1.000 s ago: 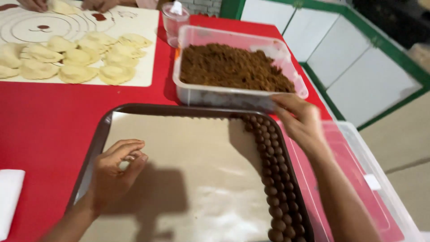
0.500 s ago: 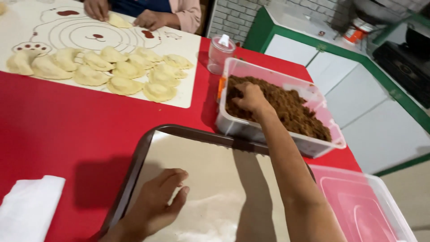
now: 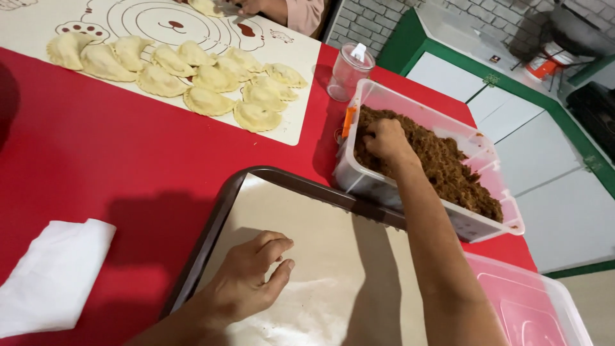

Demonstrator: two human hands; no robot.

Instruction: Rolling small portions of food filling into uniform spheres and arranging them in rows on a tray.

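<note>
Left hand [image 3: 246, 282] resting palm-down on the parchment-lined dark metal tray [image 3: 211, 237], fingers loosely curled, clasping nothing. White folded napkin [image 3: 54, 275] well off to its left on the red tabletop [image 3: 128, 166]. Right hand [image 3: 384, 140] dug into brown crumbly filling [image 3: 448, 170] inside the clear plastic tub [image 3: 493, 221], fingers bunched; whether clamped on any, cannot tell. Pale folded pastries [image 3: 211, 80] on the white mat [image 3: 288, 128], up-left of that hand.

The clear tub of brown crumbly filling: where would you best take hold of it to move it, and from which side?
Probably by the outward-flaring rim at the two short ends of the clear tub, one hand per end, coming from above. Its walls look smooth and tapered, and the right hand sits in the brown filling inside.
</note>
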